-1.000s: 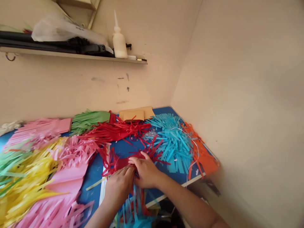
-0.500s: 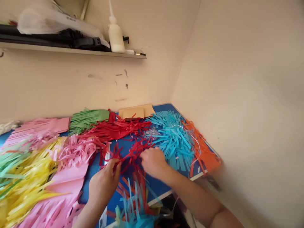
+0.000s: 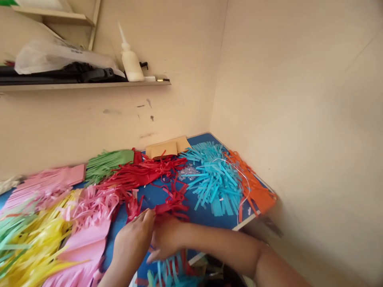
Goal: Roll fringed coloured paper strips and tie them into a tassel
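Note:
My left hand (image 3: pixel 133 239) is closed in a pinch on the twisted middle of a red fringed tissue-paper strip (image 3: pixel 172 205), whose cut ends spread out to both sides. Close against it, my right hand (image 3: pixel 167 237) is smeared by motion, and whether its fingers grip the paper cannot be made out. Below both hands, a bunch of light-blue paper fringe (image 3: pixel 176 269) hangs at the table's front edge. More red fringed paper (image 3: pixel 134 173) lies just beyond the hands on the blue table (image 3: pixel 199 235).
Light-blue fringe (image 3: pixel 215 175) and orange fringe (image 3: pixel 254 187) lie on the right, a white cord (image 3: pixel 247 179) across them. Pink (image 3: pixel 89 235), yellow (image 3: pixel 38 239) and green (image 3: pixel 109 163) fringes cover the left. A glue bottle (image 3: pixel 131 63) stands on the shelf (image 3: pixel 89 86) above.
My right hand has swung left and down from the red paper's right side to beside my left hand. The view has tilted up and turned slightly right.

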`<state>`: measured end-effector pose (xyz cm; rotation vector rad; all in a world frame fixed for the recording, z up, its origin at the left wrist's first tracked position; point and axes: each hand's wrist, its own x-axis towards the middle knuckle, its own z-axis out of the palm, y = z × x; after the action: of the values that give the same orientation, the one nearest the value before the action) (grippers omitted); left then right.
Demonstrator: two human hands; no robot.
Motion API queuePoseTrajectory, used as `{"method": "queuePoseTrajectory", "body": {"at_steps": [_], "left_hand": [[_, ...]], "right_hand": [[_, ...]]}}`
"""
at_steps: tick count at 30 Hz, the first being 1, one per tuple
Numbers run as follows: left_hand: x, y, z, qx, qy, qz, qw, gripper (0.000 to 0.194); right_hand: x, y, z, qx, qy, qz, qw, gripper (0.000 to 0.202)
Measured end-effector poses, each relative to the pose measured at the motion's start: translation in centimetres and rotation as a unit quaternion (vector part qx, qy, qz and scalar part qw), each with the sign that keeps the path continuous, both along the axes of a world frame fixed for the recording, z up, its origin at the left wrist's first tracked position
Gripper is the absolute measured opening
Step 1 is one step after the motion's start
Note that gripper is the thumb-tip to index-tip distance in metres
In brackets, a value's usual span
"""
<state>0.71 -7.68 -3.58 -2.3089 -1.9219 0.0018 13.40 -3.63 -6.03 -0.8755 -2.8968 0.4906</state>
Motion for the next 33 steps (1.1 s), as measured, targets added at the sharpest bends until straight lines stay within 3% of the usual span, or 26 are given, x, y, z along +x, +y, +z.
{"method": "queuePoseTrajectory", "body": {"at_steps": [3, 4, 5, 7, 9, 10, 12, 14, 18, 23, 28, 33], "left_hand": [[0.2, -0.4, -0.9, -0.044, -0.006, -0.009, 0.999, 0.031], [0.5, -0.5, -1.4, -0.052, -0.016, -0.014, 0.998, 0.030], [0.9, -0.6, -1.9, -0.055, -0.029, -0.018, 0.998, 0.029], [2.0, -0.6, -3.0, -0.053, -0.056, -0.024, 0.997, 0.029], [2.9, -0.4, -3.7, -0.050, -0.075, -0.024, 0.996, 0.028], [3.3, -0.3, -3.9, -0.048, -0.082, -0.027, 0.995, 0.027], [3.6, 0.0, -4.0, -0.044, -0.094, -0.050, 0.993, 0.026], [3.3, 0.1, -4.1, -0.038, -0.100, -0.075, 0.991, 0.023], [1.2, -0.1, -5.4, -0.029, -0.113, -0.099, 0.988, 0.023], [-0.1, -0.1, -7.0, 0.004, -0.145, -0.136, 0.980, 0.028], [0.2, 0.4, -5.2, 0.014, -0.100, -0.043, 0.994, 0.037], [-4.4, -1.4, -3.0, 0.047, 0.004, 0.080, 0.996, 0.041]], "right_hand": [[8.5, 1.0, 0.9, -0.010, 0.020, -0.108, 0.994, 0.050], [11.3, 1.0, 1.5, -0.002, 0.034, -0.162, 0.986, 0.047], [13.6, 0.9, 2.2, -0.010, 0.028, -0.195, 0.980, 0.030], [16.1, 0.4, 3.6, -0.003, 0.030, -0.278, 0.960, 0.028], [15.5, -0.4, 4.0, 0.040, 0.077, -0.257, 0.962, 0.025], [14.4, -0.7, 3.7, 0.064, 0.105, -0.200, 0.972, 0.020], [11.4, -0.6, 2.2, 0.080, 0.117, -0.051, 0.989, 0.039], [9.0, 0.5, 0.3, 0.071, 0.064, 0.003, 0.995, 0.042], [9.1, 3.2, -1.7, 0.061, -0.005, 0.014, 0.998, 0.018], [10.8, 3.3, -1.3, 0.076, 0.049, -0.025, 0.996, 0.022], [9.2, 3.4, -2.7, 0.057, 0.095, 0.017, 0.994, 0.016], [9.5, 3.6, -3.9, 0.103, 0.175, 0.038, 0.978, 0.010]]}}
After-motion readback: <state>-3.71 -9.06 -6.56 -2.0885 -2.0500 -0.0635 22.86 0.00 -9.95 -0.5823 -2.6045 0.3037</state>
